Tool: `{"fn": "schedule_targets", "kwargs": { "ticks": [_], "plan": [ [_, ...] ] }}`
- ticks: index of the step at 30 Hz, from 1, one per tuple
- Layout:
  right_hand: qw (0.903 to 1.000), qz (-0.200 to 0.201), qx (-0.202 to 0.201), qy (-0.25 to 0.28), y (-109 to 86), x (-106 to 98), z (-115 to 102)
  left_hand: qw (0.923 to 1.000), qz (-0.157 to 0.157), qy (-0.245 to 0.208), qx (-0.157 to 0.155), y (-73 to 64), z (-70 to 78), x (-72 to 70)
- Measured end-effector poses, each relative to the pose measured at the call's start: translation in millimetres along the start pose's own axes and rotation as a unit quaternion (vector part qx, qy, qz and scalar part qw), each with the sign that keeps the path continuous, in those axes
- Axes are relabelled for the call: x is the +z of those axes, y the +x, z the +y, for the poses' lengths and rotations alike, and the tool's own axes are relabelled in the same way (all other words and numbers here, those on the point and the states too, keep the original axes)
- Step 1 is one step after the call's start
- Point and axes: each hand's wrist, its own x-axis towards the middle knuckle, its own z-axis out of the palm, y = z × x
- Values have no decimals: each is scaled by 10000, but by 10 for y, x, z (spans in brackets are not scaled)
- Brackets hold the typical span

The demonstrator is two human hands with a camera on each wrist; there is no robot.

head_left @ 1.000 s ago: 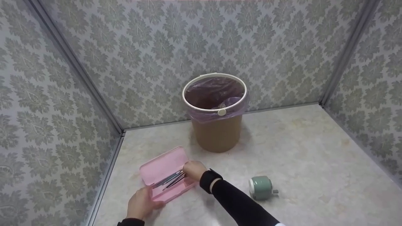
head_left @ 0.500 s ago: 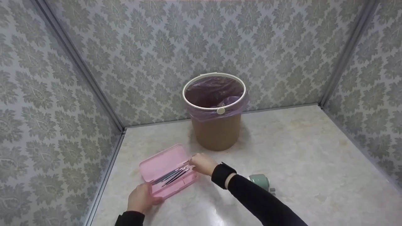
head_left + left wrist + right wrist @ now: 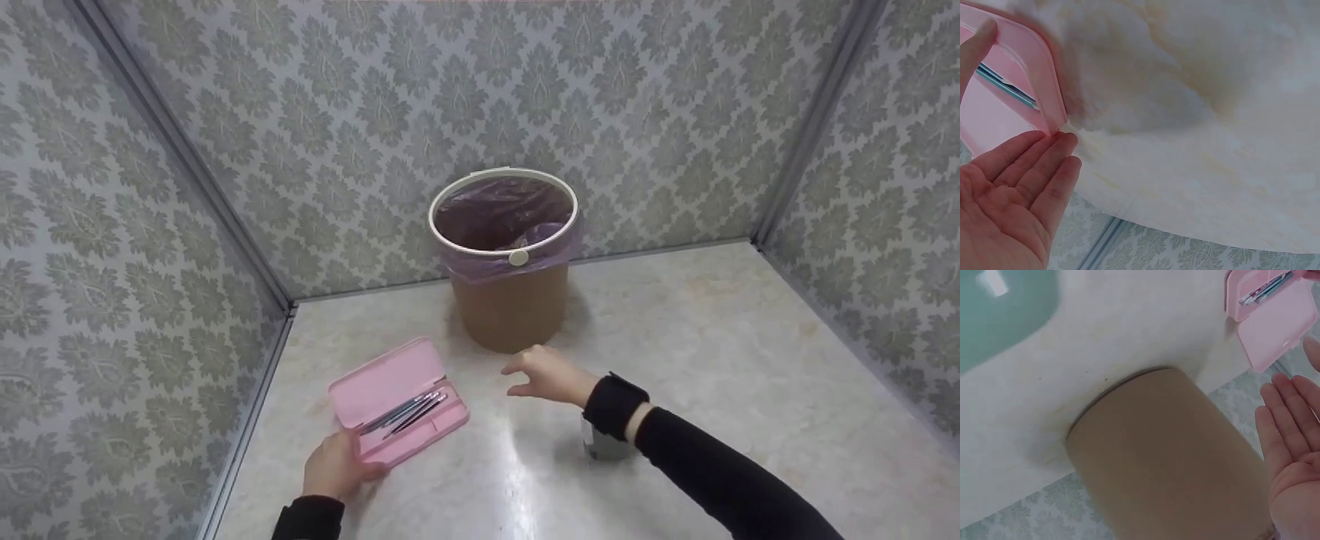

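A pink pencil case (image 3: 386, 384) lies opened flat on the table, lid folded toward the back. Several slim pencils (image 3: 409, 412), some teal and one dark and patterned, rest together inside. My left hand (image 3: 334, 463) grips the case's left end; in the left wrist view the thumb lies on the rim and the fingertips (image 3: 1067, 143) press at the corner. To the right of the case, in front of the bin, my right hand (image 3: 553, 375) hovers with nothing in it, thumb and fingers apart. The right wrist view shows its palm and extended fingers (image 3: 1275, 433).
A brown bin (image 3: 514, 307) with a white rim and purple liner stands by the back wall, some crumpled material inside. A small green and white object (image 3: 606, 448) sits mostly hidden behind my right wrist. Patterned panels (image 3: 480, 90) enclose the back and sides.
My right hand has left the inside of the pencil case and moved right, ending up empty. The pencils stay in the case. My left hand keeps its hold.
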Motion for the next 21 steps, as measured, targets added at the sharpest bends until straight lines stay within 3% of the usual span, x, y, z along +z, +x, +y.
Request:
{"fn": "schedule_targets", "kwargs": {
  "ticks": [4,10,16,21],
  "plan": [
    [9996,161,125,208,-323,-116,140,10000,-4,-13,23,-9,16,2],
    [9946,-154,908,474,-811,-263,240,9997,-48,228,-35,14,7,31],
    [9890,-438,1301,552,-1270,-240,348,9996,-158,189,-129,8,4,50],
    [9874,-388,1385,654,-1507,-179,385,9989,-322,157,-286,8,17,59]
  ]
}}
